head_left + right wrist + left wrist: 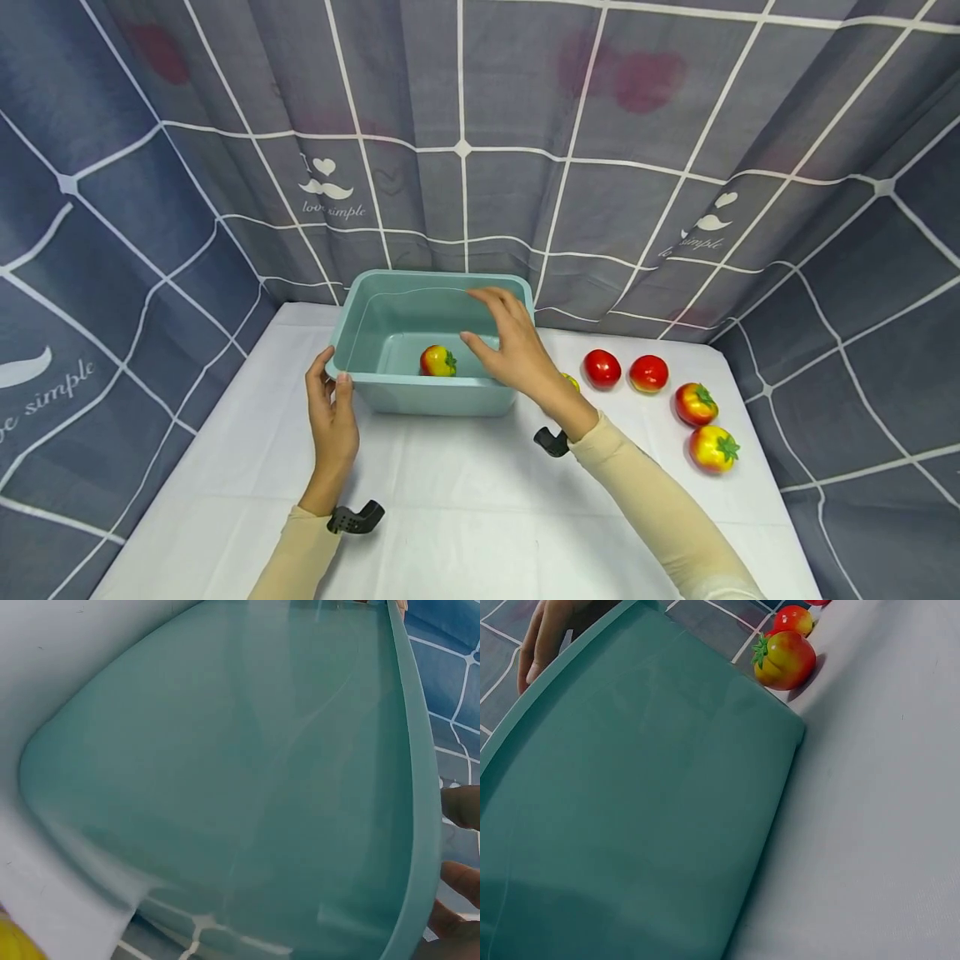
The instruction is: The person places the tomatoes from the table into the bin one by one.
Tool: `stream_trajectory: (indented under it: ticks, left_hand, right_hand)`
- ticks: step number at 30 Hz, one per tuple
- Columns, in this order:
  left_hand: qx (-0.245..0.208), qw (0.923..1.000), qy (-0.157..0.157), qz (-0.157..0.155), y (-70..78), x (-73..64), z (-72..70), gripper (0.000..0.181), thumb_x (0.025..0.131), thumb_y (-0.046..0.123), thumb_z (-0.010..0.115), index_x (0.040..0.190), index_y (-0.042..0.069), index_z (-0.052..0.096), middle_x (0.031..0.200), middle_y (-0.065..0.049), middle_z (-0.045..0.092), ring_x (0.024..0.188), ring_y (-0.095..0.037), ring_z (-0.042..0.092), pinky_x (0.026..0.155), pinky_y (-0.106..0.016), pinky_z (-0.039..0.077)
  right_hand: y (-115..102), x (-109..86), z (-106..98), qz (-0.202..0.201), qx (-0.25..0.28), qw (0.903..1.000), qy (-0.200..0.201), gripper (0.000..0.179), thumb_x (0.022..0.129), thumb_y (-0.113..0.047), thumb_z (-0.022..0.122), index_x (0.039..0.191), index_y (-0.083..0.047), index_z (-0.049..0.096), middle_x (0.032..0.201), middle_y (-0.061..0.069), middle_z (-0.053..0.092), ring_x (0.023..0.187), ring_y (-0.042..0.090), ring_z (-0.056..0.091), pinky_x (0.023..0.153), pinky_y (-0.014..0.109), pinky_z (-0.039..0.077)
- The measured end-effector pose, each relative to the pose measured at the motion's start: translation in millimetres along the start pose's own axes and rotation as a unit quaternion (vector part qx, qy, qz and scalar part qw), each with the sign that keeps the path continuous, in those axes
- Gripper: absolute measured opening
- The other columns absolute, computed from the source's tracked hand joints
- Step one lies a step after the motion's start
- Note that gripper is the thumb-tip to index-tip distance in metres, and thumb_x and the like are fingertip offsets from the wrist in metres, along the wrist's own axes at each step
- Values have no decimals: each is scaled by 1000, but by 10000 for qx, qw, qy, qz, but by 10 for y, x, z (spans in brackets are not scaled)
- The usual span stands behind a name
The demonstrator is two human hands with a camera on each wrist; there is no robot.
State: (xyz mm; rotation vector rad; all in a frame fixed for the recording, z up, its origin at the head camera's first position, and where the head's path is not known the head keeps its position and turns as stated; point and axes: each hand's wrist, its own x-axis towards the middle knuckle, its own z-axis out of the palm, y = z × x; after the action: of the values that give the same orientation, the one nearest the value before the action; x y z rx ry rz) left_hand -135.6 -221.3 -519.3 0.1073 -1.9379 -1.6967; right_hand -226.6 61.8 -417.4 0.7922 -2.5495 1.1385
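A glossy red-and-yellow fruit [433, 361] with green leaves, visible only from the head, lies inside the teal bin [427, 398]. The left hand [335, 427] pinches the bin's rim; the right hand [517, 346] hovers above, fingers spread.

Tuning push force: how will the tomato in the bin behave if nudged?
The tomato will probably roll, given its round body, perhaps unevenly because of the green top. It looks glossy, so may be slippery. The bin should contain it, having raised walls.

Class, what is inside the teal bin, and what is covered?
The bin holds a red-yellow fruit with green leaves. The right hand and near wall hide part of the inside; what's there cannot be seen.
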Motion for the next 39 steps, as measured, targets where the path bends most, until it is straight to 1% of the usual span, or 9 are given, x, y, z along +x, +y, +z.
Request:
stream_trajectory:
  ticks: [4, 8, 12, 18, 22, 24, 26, 30, 39]
  left_hand:
    - [-5, 10000, -12, -63, -7, -2, 3, 50, 117, 22, 44, 166, 24, 37, 168, -1, 39, 140, -32, 46, 106, -14, 41]
    - [14, 9999, -29, -122, -4, 2, 11, 50, 117, 23, 45, 166, 26, 37, 168, 1, 38, 141, -26, 46, 107, -13, 41]
    - [40, 9999, -26, -119, 9, 9, 15, 50, 117, 24, 45, 166, 26, 37, 168, 1, 38, 138, -20, 47, 106, -13, 42]
    - [19, 9999, 0, -103, 15, 10, 11, 49, 117, 24, 44, 166, 26, 37, 167, 0, 38, 135, -16, 47, 104, -13, 43]
    - [32, 9999, -7, -99, 8, 5, 10, 50, 117, 24, 44, 166, 26, 37, 167, 0, 38, 134, -14, 47, 104, -13, 43]
    - [11, 10000, 0, -99, 3, 2, 10, 49, 117, 24, 44, 166, 26, 37, 167, 0, 38, 135, -18, 48, 104, -13, 43]
    - [-10, 10000, 5, -95, -2, 0, 11, 49, 117, 24, 44, 166, 26, 37, 167, 0, 38, 137, -24, 47, 105, -13, 42]
    - [-80, 9999, 6, -73, -12, -2, 13, 50, 117, 24, 44, 166, 25, 37, 167, -1, 39, 139, -34, 45, 106, -14, 42]
    - [-145, 9999, 9, -5, -12, -5, 13, 50, 117, 22, 44, 167, 22, 36, 165, -5, 40, 137, -31, 46, 106, -14, 42]
  right_hand:
    - [101, -100, -84, 85, 52, 9997, 200, 60, 102, -33, 74, 158, -26, 52, 159, 2, 50, 148, 27, 48, 122, 54, 42]
    - [273, -254, -194, 284, 233, 9981, 503, 57, 104, -34, 71, 156, -18, 54, 157, 5, 53, 145, 29, 51, 120, 54, 44]
    - [508, -452, -267, 632, 352, 9948, 711, 53, 107, -35, 66, 153, -13, 55, 155, 8, 55, 142, 29, 53, 115, 55, 49]
    - [888, -826, -236, 1320, 163, 9892, 617, 53, 108, -33, 65, 154, -10, 54, 155, 14, 54, 141, 33, 52, 115, 57, 48]
    - [1081, -1052, -152, 1755, 72, 9834, 448, 55, 105, -29, 69, 154, -10, 53, 153, 17, 55, 142, 38, 50, 120, 61, 42]
    - [1147, -1142, -105, 1931, 21, 9806, 338, 58, 102, -28, 72, 154, -10, 53, 152, 18, 54, 144, 39, 48, 123, 64, 38]
    - [1194, -1218, -61, 2058, 0, 9783, 235, 63, 98, -25, 76, 155, -10, 52, 151, 19, 53, 144, 40, 48, 123, 66, 38]
    - [1242, -1328, 10, 2232, -8, 9747, 134, 73, 92, -20, 80, 157, -9, 49, 149, 21, 52, 136, 41, 52, 118, 66, 44]
    - [1299, -1410, 77, 2281, 115, 9735, 141, 76, 92, -15, 84, 157, -8, 46, 149, 20, 50, 134, 41, 56, 120, 62, 46]
